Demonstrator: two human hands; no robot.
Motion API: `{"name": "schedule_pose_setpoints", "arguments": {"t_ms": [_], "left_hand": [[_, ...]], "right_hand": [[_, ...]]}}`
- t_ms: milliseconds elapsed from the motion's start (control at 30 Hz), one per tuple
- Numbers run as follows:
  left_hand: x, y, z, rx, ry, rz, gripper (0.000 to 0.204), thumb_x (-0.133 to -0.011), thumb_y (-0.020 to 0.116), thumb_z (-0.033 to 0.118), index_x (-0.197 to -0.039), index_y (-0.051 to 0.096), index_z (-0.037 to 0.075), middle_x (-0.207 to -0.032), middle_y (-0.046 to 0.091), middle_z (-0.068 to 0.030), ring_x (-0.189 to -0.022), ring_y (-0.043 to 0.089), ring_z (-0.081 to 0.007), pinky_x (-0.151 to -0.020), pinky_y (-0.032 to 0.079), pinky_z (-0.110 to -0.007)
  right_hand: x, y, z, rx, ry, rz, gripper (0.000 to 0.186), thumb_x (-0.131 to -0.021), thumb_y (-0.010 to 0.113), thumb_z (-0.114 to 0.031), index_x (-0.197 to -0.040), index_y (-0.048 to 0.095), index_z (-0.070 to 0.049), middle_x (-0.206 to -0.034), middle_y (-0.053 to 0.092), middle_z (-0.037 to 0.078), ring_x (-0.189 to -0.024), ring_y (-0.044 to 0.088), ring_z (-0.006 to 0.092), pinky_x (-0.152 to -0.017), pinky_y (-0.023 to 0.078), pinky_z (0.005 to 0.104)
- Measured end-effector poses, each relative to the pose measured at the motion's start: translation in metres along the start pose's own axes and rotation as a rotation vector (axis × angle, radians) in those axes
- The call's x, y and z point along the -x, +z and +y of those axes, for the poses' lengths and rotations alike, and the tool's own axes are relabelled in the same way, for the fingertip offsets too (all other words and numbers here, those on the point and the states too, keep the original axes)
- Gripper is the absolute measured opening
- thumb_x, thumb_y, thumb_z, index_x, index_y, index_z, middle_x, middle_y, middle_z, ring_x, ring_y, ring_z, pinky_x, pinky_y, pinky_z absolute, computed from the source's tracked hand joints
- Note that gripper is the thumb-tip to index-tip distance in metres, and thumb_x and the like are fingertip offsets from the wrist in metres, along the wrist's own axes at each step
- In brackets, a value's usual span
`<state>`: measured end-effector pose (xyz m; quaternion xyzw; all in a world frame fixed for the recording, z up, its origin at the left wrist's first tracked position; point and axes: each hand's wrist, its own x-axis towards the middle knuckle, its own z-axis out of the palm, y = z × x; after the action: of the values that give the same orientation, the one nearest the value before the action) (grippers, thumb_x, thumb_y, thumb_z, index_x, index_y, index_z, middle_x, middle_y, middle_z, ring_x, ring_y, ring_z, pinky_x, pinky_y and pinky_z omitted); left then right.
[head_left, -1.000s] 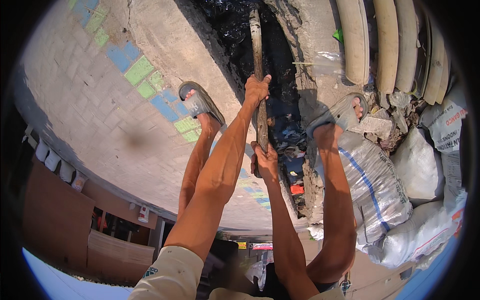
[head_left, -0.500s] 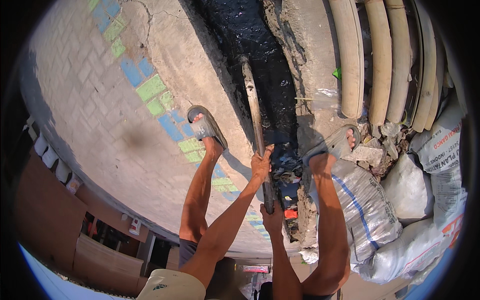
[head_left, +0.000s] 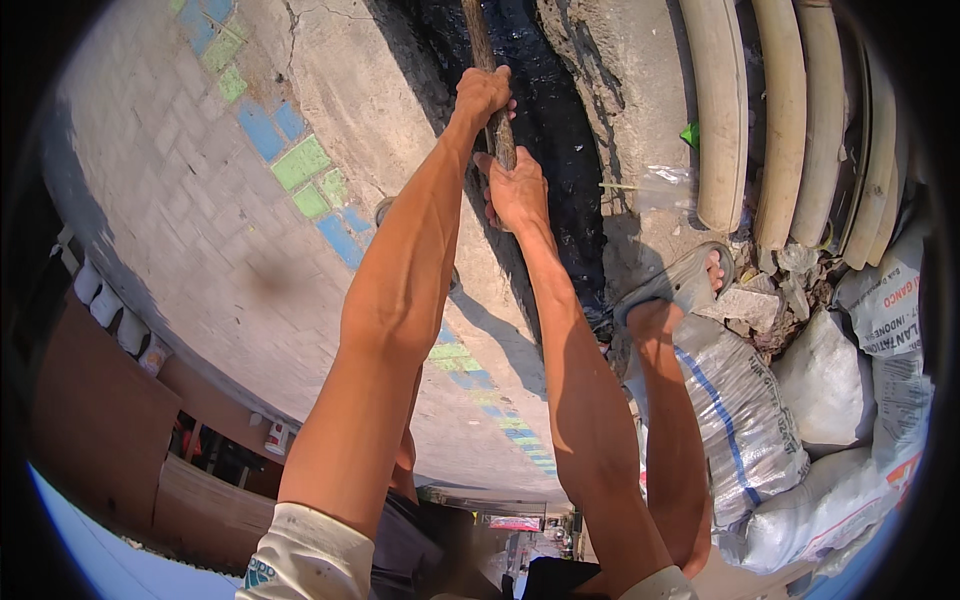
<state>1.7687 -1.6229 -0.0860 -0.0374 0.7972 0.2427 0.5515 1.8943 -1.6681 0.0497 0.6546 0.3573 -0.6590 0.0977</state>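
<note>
My left hand (head_left: 482,95) and right hand (head_left: 518,190) are both wrapped tight around the wooden pole (head_left: 478,40), left just above right. The pole runs up from my grip over the dark, muddy drain (head_left: 560,120) between the concrete edges.

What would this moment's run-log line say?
left hand: gripping pole | right hand: gripping pole lower | pole: in dark drain | right foot: on drain edge
</note>
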Motion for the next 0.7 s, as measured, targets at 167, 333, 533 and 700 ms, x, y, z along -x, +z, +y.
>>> {"name": "schedule_pose_setpoints", "arguments": {"t_ms": [167, 333, 533, 700], "left_hand": [[0.091, 0.054, -0.115, -0.05, -0.149, -0.017, 0.046, -0.101, 0.07, 0.032, -0.108, 0.057, -0.012, -0.08, 0.071, -0.0206, -0.055, 0.07, -0.0247, -0.045, 0.058, -0.038], [0.15, 0.065, -0.223, 0.107, -0.236, -0.092, 0.047, -0.098, 0.074, 0.033, -0.114, 0.057, -0.007, -0.07, 0.063, -0.0133, -0.048, 0.061, -0.0197, -0.04, 0.054, -0.035], [0.31, 0.117, -0.356, 0.325, -0.213, -0.05, 0.039, -0.095, 0.079, 0.039, -0.1, 0.062, 0.005, -0.062, 0.056, 0.0009, -0.043, 0.051, -0.0105, -0.039, 0.039, -0.031], [0.331, 0.097, -0.336, 0.125, -0.15, 0.026, 0.042, -0.097, 0.076, 0.043, -0.106, 0.063, 0.004, -0.065, 0.058, 0.001, -0.048, 0.053, -0.0102, -0.043, 0.041, -0.03]], "right_hand": [[0.098, -0.028, 0.134, -0.055, 0.187, 0.037, 0.035, -0.096, 0.07, -0.035, -0.104, 0.058, -0.003, -0.063, 0.061, 0.007, -0.044, 0.057, 0.0174, -0.041, 0.046, 0.0329], [0.208, -0.034, 0.22, 0.019, 0.282, 0.122, 0.028, -0.096, 0.075, -0.028, -0.099, 0.061, -0.003, -0.064, 0.059, 0.005, -0.048, 0.055, 0.0137, -0.045, 0.044, 0.0342], [0.339, -0.055, 0.285, 0.007, 0.438, 0.217, 0.024, -0.093, 0.077, -0.02, -0.097, 0.06, -0.003, -0.056, 0.054, 0.002, -0.046, 0.053, 0.0106, -0.042, 0.039, 0.0336], [0.355, -0.06, 0.312, 0.134, 0.359, 0.208, 0.026, -0.092, 0.079, -0.021, -0.096, 0.062, -0.002, -0.058, 0.056, 0.005, -0.05, 0.053, 0.0125, -0.049, 0.043, 0.0352]]}}
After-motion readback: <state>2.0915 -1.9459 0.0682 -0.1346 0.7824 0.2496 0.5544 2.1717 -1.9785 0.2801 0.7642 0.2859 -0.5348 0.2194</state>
